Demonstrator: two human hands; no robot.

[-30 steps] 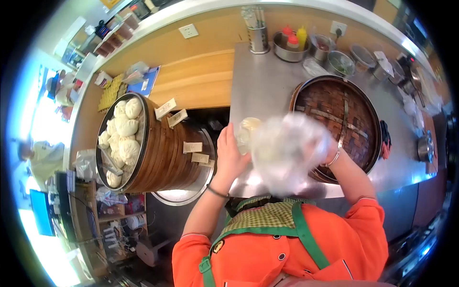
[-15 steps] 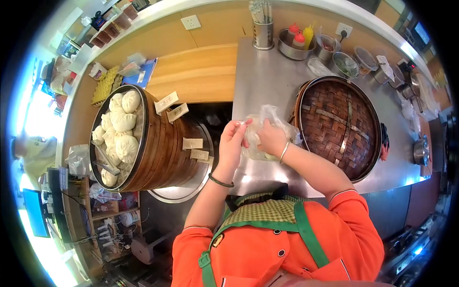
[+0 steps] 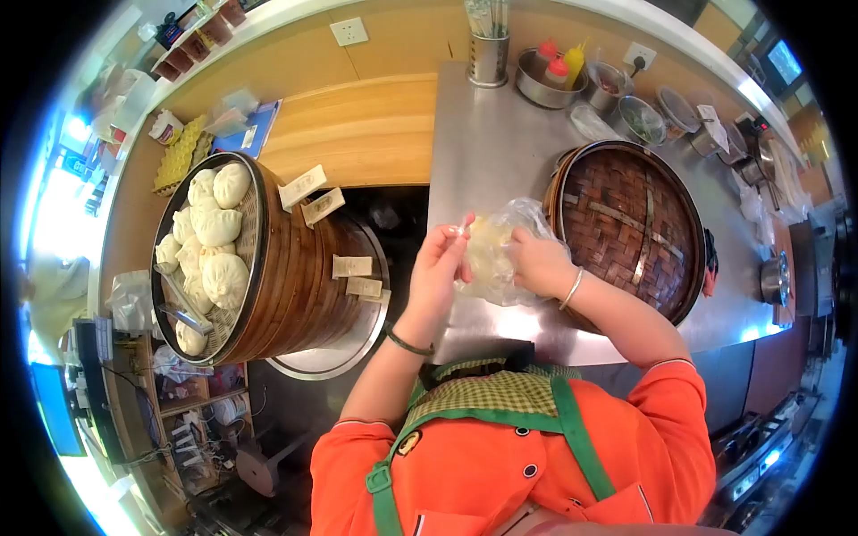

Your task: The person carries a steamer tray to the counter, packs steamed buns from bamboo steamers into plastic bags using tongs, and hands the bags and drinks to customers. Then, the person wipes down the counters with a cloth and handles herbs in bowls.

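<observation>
A thin clear plastic bag (image 3: 492,263) is stretched between my two hands, above the steel counter. With fingertips pinched together, my left hand (image 3: 438,268) has hold of the bag's left edge. My right hand (image 3: 542,266) is closed on the bag's right side, its fingertips partly covered by the film. Something pale shows through the plastic, but its kind cannot be made out. At my left, white steamed buns (image 3: 216,228) sit in the top of a tall stack of bamboo steamers (image 3: 299,268), with metal tongs (image 3: 186,308) beside them.
A round woven bamboo lid (image 3: 630,232) covers a steamer on the steel counter (image 3: 474,134), right of my hands. Behind it stand a bowl of squeeze bottles (image 3: 547,89), a utensil holder (image 3: 488,61) and several small bowls. Small tags (image 3: 304,188) stick out from the steamer stack.
My right hand has moved right, away from my left, and the bag is spread wider between them. My left hand keeps its pinch. The whole view has shifted slightly.
</observation>
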